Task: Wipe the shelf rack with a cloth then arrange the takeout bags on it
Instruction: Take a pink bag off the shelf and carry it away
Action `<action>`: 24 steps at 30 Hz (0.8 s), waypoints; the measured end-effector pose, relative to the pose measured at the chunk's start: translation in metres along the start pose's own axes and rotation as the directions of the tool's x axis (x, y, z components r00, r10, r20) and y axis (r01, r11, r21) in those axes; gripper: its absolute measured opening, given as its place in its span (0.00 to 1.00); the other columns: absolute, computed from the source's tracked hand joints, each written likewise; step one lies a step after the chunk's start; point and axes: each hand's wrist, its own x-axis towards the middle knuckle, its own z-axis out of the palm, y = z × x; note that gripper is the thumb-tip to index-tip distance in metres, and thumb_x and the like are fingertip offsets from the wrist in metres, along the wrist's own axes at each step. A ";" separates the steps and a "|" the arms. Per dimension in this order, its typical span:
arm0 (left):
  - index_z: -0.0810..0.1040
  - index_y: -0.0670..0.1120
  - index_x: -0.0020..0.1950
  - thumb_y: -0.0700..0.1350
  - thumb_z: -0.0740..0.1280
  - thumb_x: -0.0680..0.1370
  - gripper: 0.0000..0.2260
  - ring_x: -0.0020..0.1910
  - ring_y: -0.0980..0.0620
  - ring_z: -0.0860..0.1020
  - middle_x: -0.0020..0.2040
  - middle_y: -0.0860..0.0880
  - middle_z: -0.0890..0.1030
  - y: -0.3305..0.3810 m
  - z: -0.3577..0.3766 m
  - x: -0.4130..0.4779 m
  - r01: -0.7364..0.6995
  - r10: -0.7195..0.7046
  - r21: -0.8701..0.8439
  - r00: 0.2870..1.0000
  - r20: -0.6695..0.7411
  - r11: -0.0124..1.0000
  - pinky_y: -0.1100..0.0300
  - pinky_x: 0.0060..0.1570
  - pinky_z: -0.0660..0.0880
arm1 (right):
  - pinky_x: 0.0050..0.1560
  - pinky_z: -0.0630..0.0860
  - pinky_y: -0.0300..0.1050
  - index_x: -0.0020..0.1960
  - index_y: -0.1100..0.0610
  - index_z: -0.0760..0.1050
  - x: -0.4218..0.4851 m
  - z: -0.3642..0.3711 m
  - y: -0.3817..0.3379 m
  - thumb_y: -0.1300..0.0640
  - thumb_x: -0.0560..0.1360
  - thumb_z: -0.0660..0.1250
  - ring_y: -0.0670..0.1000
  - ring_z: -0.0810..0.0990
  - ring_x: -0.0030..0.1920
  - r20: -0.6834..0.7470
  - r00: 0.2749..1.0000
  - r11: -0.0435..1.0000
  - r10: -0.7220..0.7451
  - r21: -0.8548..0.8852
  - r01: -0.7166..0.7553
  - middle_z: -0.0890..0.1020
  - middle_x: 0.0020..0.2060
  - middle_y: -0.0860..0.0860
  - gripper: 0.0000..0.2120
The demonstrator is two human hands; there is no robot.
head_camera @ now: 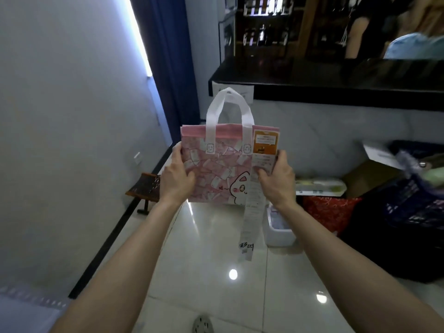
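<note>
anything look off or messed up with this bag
Only the receipt: it hangs loose from the right edge of the pink takeout bag and dangles well below its bottom, so it could snag. The bag is held upright between the left hand and right hand, handles standing, no visible tear or spill.

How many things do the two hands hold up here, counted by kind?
bag: 1 (pink, gripped at its sides by the left hand and the right hand)
receipt: 1 (white, hanging down past the bag's bottom)
label: 1 (orange, at the bag's top corner)
Total: 3
</note>
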 end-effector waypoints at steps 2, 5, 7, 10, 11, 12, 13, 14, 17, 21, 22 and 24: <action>0.56 0.57 0.84 0.41 0.71 0.81 0.37 0.57 0.50 0.84 0.62 0.50 0.83 0.005 0.012 0.044 -0.080 0.079 -0.041 0.997 -0.011 0.996 0.48 0.56 0.85 | 0.51 0.86 0.57 0.70 0.50 0.64 0.036 -0.003 -0.006 0.57 0.79 0.74 0.50 0.86 0.52 -0.047 0.999 0.999 -0.026 0.034 0.028 0.85 0.57 0.48 0.26; 0.52 0.59 0.86 0.42 0.72 0.82 0.41 0.57 0.51 0.84 0.62 0.50 0.82 0.011 0.030 0.115 -0.168 0.165 -0.105 0.986 -0.038 0.980 0.48 0.57 0.84 | 0.50 0.85 0.55 0.83 0.41 0.44 0.094 -0.002 -0.020 0.59 0.79 0.73 0.51 0.87 0.50 -0.101 0.991 0.994 -0.089 0.049 0.094 0.85 0.55 0.49 0.47; 0.52 0.62 0.86 0.43 0.74 0.81 0.42 0.59 0.50 0.84 0.63 0.51 0.81 0.015 0.039 0.164 -0.221 0.216 -0.115 0.975 -0.052 0.969 0.43 0.59 0.84 | 0.47 0.86 0.57 0.83 0.35 0.38 0.135 0.001 -0.031 0.60 0.79 0.73 0.53 0.87 0.46 -0.140 0.977 0.986 -0.164 -0.002 0.165 0.86 0.53 0.50 0.52; 0.55 0.62 0.85 0.43 0.74 0.81 0.41 0.62 0.49 0.83 0.66 0.51 0.80 0.021 0.046 0.240 -0.273 0.269 -0.104 0.962 -0.047 0.956 0.39 0.63 0.83 | 0.47 0.86 0.56 0.84 0.39 0.42 0.200 0.006 -0.054 0.61 0.79 0.73 0.52 0.86 0.44 -0.188 0.952 0.970 -0.241 -0.071 0.232 0.86 0.53 0.51 0.50; 0.55 0.62 0.85 0.42 0.74 0.80 0.41 0.63 0.49 0.82 0.67 0.51 0.80 0.023 0.047 0.264 -0.285 0.282 -0.110 0.959 -0.045 0.952 0.39 0.64 0.82 | 0.47 0.86 0.54 0.85 0.42 0.43 0.221 0.007 -0.063 0.61 0.78 0.72 0.51 0.85 0.43 -0.205 0.947 0.968 -0.248 -0.090 0.234 0.85 0.52 0.51 0.49; 0.56 0.62 0.85 0.41 0.74 0.80 0.41 0.64 0.49 0.82 0.67 0.51 0.80 0.027 0.047 0.286 -0.299 0.296 -0.119 0.954 -0.038 0.947 0.40 0.65 0.82 | 0.47 0.85 0.53 0.85 0.44 0.43 0.241 0.009 -0.070 0.62 0.78 0.72 0.50 0.84 0.42 -0.221 0.941 0.965 -0.258 -0.108 0.239 0.85 0.50 0.50 0.49; 0.57 0.62 0.84 0.40 0.74 0.80 0.40 0.64 0.49 0.82 0.67 0.51 0.80 0.031 0.047 0.308 -0.315 0.314 -0.124 0.949 -0.029 0.941 0.41 0.65 0.82 | 0.47 0.85 0.52 0.85 0.45 0.42 0.261 0.011 -0.076 0.63 0.78 0.70 0.49 0.84 0.41 -0.235 0.932 0.959 -0.275 -0.128 0.251 0.85 0.48 0.50 0.48; 0.58 0.62 0.84 0.40 0.74 0.79 0.40 0.65 0.49 0.81 0.68 0.51 0.80 0.035 0.048 0.329 -0.337 0.337 -0.125 0.941 -0.025 0.933 0.41 0.66 0.81 | 0.45 0.85 0.52 0.85 0.46 0.42 0.280 0.012 -0.082 0.65 0.78 0.68 0.49 0.83 0.39 -0.241 0.926 0.954 -0.292 -0.144 0.263 0.84 0.47 0.50 0.48; 0.61 0.60 0.83 0.36 0.72 0.79 0.38 0.68 0.50 0.79 0.72 0.52 0.77 0.043 0.053 0.384 -0.386 0.384 -0.112 0.922 -0.043 0.916 0.42 0.68 0.80 | 0.44 0.84 0.52 0.85 0.46 0.41 0.330 0.016 -0.098 0.68 0.75 0.66 0.48 0.83 0.38 -0.230 0.923 0.948 -0.309 -0.153 0.279 0.83 0.48 0.50 0.49; 0.64 0.59 0.82 0.30 0.68 0.75 0.41 0.72 0.50 0.77 0.75 0.54 0.75 0.056 0.066 0.446 -0.398 0.394 -0.091 0.917 -0.064 0.913 0.43 0.70 0.79 | 0.43 0.85 0.53 0.85 0.45 0.40 0.396 0.023 -0.106 0.68 0.75 0.66 0.47 0.83 0.38 -0.211 0.914 0.935 -0.345 -0.158 0.317 0.84 0.49 0.49 0.50; 0.64 0.59 0.82 0.29 0.67 0.74 0.42 0.73 0.51 0.76 0.76 0.54 0.75 0.058 0.070 0.461 -0.403 0.398 -0.086 0.915 -0.069 0.911 0.44 0.70 0.79 | 0.43 0.85 0.54 0.85 0.44 0.41 0.413 0.026 -0.106 0.68 0.75 0.65 0.48 0.84 0.38 -0.219 0.909 0.933 -0.354 -0.156 0.325 0.84 0.50 0.49 0.50; 0.65 0.58 0.82 0.27 0.65 0.72 0.43 0.73 0.51 0.76 0.77 0.55 0.74 0.059 0.080 0.490 -0.404 0.398 -0.078 0.914 -0.082 0.911 0.45 0.69 0.80 | 0.43 0.85 0.56 0.85 0.44 0.41 0.447 0.033 -0.102 0.69 0.75 0.64 0.49 0.84 0.39 -0.235 0.902 0.930 -0.363 -0.150 0.336 0.84 0.50 0.50 0.49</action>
